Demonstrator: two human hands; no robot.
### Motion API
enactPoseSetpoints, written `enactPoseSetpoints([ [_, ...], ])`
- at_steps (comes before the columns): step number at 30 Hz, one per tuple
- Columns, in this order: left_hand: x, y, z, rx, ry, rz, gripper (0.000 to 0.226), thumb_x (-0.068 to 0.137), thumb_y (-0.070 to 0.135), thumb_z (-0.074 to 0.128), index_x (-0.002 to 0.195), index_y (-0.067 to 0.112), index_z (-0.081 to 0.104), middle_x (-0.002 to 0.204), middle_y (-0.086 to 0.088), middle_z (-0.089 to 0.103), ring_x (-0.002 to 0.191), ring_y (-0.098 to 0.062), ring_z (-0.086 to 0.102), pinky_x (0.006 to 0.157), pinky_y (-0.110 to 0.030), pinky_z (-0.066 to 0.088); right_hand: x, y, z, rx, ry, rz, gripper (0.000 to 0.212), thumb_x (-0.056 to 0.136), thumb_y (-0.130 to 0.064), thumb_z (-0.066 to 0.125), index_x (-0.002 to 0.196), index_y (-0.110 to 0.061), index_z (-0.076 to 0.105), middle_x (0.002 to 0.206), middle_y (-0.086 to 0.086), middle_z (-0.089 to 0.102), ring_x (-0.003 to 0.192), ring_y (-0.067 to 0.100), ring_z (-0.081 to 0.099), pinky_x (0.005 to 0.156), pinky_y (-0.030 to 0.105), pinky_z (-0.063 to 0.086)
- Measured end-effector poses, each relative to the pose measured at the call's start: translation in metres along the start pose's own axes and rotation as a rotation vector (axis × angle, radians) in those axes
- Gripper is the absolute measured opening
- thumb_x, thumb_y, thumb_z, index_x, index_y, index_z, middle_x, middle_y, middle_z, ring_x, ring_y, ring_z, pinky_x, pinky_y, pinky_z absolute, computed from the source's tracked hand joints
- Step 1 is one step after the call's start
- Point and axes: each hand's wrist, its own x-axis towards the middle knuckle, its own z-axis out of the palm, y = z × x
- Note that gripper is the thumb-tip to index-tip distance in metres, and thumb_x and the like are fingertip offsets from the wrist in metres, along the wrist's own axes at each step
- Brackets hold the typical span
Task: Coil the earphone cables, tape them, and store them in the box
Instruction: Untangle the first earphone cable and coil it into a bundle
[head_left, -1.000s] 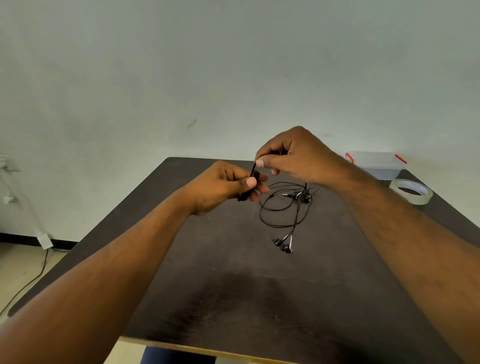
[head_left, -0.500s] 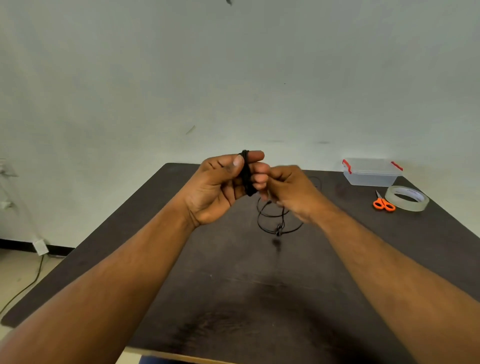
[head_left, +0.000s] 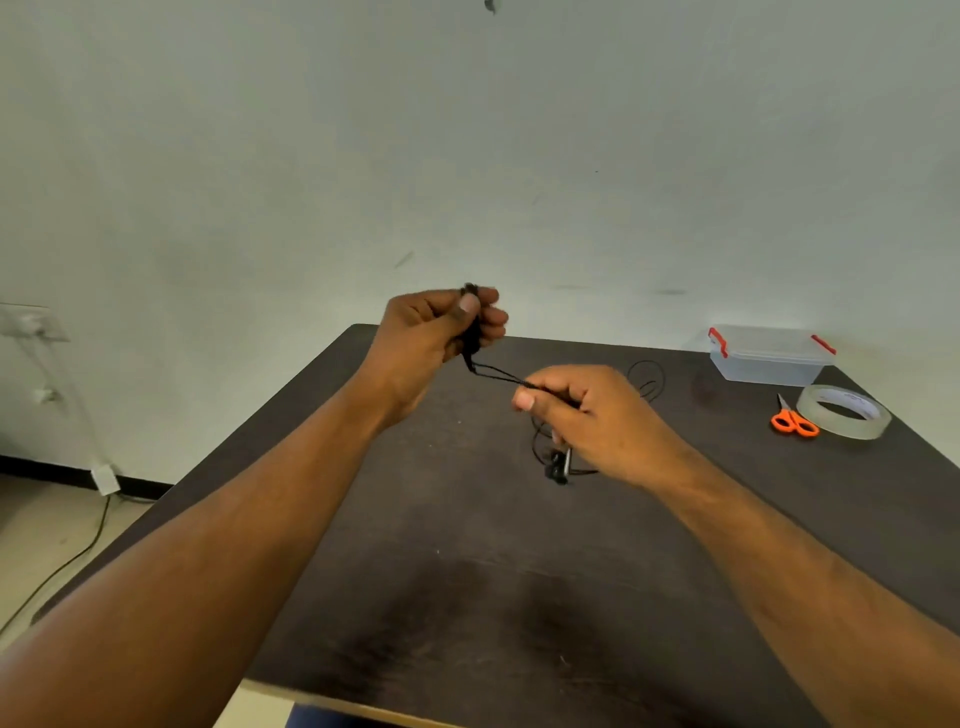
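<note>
Dark surface (head_left: 467, 597), both forearms reaching in from 6 o'clock. Right hand (head_left: 597, 415) low over the surface middle, fingers (head_left: 524, 401) curled and pinching the black cable (head_left: 501, 375) near its thumb tip. From that pinch the cable runs taut as a doubled strand up toward 10 o'clock, long axis slanting from lower right to upper left, into the left hand (head_left: 431, 338). Left hand raised above the far edge, fingers closed round a small dark bundle of coiled cable (head_left: 471, 332), thumb pressed on top, bundle roughly upright. Under the right hand the rest of the cable hangs down to the surface; earbuds (head_left: 558, 467) lie there at the hand's 7 o'clock, loose loops (head_left: 647, 376) showing past the hand at 1 o'clock. Farther out toward 2 o'clock: orange scissors (head_left: 794, 420) just beside a clear tape roll (head_left: 844, 413), then a clear box (head_left: 769, 356) with red clips, lid on, at the far right corner by the wall.
</note>
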Motion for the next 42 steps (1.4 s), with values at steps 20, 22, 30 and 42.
enactPoseSetpoints([
  [20, -0.010, -0.025, 0.017, 0.091, 0.047, -0.121, 0.024, 0.099, 0.015, 0.051, 0.104, 0.001, 0.070, 0.090, -0.007, 0.069, 0.088, -0.016, 0.064, 0.089, -0.032, 0.051, -0.001, -0.043, -0.042, -0.226, -0.230, -0.063, 0.007, 0.088, -0.023, 0.067, 0.085, -0.020, 0.073, 0.064, -0.019, 0.065, 0.059, -0.005, 0.059, 0.058, 0.011, 0.046],
  [22, -0.010, -0.030, 0.021, 0.150, 0.114, -0.126, 0.021, 0.097, 0.012, 0.054, 0.099, -0.001, 0.071, 0.092, -0.008, 0.072, 0.093, -0.015, 0.067, 0.092, -0.034, 0.051, -0.001, -0.044, -0.034, -0.295, -0.251, -0.083, 0.009, 0.090, -0.025, 0.065, 0.089, -0.021, 0.073, 0.072, -0.014, 0.068, 0.066, -0.005, 0.061, 0.066, 0.015, 0.049],
  [30, -0.033, -0.028, 0.033, 0.031, -0.210, -0.244, 0.036, 0.103, 0.025, 0.039, 0.084, 0.006, 0.061, 0.078, -0.006, 0.063, 0.082, -0.024, 0.062, 0.086, -0.032, 0.051, 0.027, -0.045, -0.060, -0.273, -0.084, -0.107, 0.012, 0.091, -0.022, 0.064, 0.100, -0.022, 0.072, 0.076, -0.016, 0.067, 0.074, -0.005, 0.066, 0.067, 0.008, 0.045],
  [42, -0.038, -0.013, 0.044, -0.364, -0.129, -0.319, 0.040, 0.096, 0.037, 0.046, 0.062, 0.016, 0.038, 0.054, 0.002, 0.032, 0.050, -0.014, 0.037, 0.055, -0.028, 0.035, 0.029, 0.024, -0.008, 0.436, 0.179, 0.038, 0.008, 0.088, -0.011, 0.066, 0.091, -0.011, 0.073, 0.071, -0.002, 0.070, 0.064, 0.006, 0.063, 0.059, 0.021, 0.051],
])
